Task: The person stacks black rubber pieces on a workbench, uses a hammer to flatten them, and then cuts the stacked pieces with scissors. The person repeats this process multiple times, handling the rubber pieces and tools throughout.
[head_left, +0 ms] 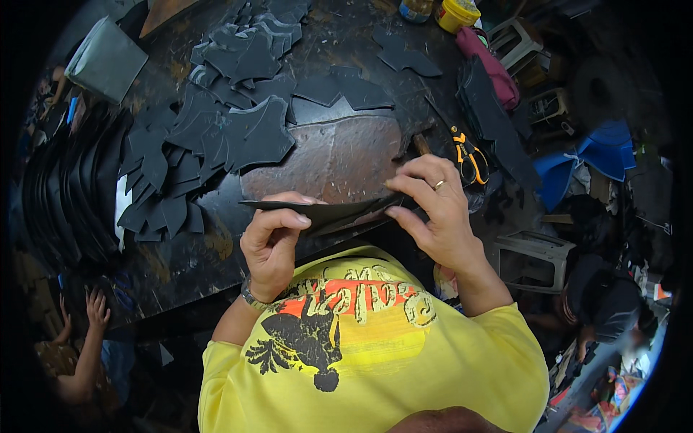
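A thin black sheet piece point(333, 215) is stretched between my two hands, seen nearly edge-on, at the near edge of the dark worktable point(209, 252). My left hand point(273, 242) pinches its left end between thumb and fingers. At the other end, my right hand point(437, 206), with a ring on one finger, has thumb and fingertips closed on the edge. Beyond the piece lies a worn brown slab point(328, 155). Past my right hand are scissors point(469, 157) with orange and black handles and a wooden handle point(421, 144) of a tool.
Cut black pieces point(253, 133) lie in overlapping heaps on the left and far table. A row of curved black sheets point(72, 187) stands at far left. A yellow tub point(458, 14) sits at the back. Plastic stools point(534, 260) stand right; other people are on both sides.
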`<state>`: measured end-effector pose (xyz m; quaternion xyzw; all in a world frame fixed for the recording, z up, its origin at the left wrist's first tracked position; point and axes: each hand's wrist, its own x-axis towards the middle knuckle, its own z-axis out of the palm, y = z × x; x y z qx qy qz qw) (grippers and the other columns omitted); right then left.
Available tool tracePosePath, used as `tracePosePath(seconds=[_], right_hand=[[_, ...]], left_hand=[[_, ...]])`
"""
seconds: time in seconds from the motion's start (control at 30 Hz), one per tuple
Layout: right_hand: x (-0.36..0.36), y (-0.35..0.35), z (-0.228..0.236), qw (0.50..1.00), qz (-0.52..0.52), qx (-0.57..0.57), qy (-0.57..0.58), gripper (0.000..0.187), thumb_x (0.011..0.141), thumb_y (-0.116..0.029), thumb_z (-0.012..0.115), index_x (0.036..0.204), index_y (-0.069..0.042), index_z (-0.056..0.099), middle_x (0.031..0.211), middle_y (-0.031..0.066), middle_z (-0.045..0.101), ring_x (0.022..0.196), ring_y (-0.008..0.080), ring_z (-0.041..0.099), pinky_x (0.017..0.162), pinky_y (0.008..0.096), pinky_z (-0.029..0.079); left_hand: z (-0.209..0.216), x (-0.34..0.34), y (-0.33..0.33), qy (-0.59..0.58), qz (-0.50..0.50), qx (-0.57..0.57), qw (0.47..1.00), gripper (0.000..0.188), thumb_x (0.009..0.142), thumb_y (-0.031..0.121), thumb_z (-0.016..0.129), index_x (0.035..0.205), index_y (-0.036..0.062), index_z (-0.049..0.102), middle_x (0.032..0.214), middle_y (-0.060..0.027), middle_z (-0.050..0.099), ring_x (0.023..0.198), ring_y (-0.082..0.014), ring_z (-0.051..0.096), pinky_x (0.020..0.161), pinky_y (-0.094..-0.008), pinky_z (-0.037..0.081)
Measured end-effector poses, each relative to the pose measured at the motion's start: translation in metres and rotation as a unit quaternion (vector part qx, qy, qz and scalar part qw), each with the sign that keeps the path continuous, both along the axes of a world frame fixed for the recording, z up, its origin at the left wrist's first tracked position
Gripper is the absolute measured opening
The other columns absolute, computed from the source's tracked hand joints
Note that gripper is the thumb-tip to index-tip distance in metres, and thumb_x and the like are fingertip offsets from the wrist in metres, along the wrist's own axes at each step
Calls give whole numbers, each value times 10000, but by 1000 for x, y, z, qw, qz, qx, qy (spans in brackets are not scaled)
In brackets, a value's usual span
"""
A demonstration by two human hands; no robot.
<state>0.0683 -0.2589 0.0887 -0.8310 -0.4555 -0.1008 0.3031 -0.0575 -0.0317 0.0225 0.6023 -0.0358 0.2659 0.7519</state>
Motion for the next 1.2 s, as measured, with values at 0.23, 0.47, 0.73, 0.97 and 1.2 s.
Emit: tracePosePath(seconds=[0.23, 0.47, 0.73, 0.97, 1.2], right_hand=[[48, -62, 6, 970, -158, 60, 176, 161, 918, -43, 722, 1076, -14, 723, 951, 95, 724, 895, 196, 695, 845, 317, 529], [189, -158, -29, 931, -342, -23, 127, 284, 923, -96, 719, 1188, 6, 719, 965, 54, 704, 887, 169, 654, 843, 295, 508], [215, -53, -57, 977, -179, -118, -14, 471, 935, -308, 740, 1322, -51, 661, 1254, 177, 664, 1167, 367, 629, 996, 430, 491], [298, 44, -89, 917, -291, -270, 37, 771, 911, -515, 729, 1509, -77, 520, 1474, 227, 576, 1369, 396, 546, 1109, 483, 460], [350, 30, -105, 910, -307, -227, 163, 704, 752, -421, 883, 1345, -96, 685, 1389, 209, 652, 1279, 325, 636, 1051, 434, 497]], left_hand=[[2, 8, 3, 67, 36, 153, 985, 350, 892, -148, 634, 1169, 44, 730, 1232, -132, 678, 1122, -229, 683, 924, -313, 551], [-15, -5, 19, 136, 30, 288, 947, 259, 874, -85, 698, 1099, 33, 755, 1170, -125, 711, 1045, -244, 705, 888, -325, 553], [-37, -7, 16, 124, 53, 355, 925, 228, 847, -66, 721, 1052, 32, 750, 1126, -111, 711, 1037, -286, 687, 877, -362, 555], [-38, -7, 19, 120, 57, 351, 927, 211, 869, -67, 710, 1043, 39, 762, 1105, -96, 723, 992, -241, 703, 836, -320, 567], [-39, -6, 19, 114, 59, 329, 935, 232, 845, -61, 719, 1051, 41, 753, 1091, -89, 718, 987, -258, 702, 844, -352, 575]])
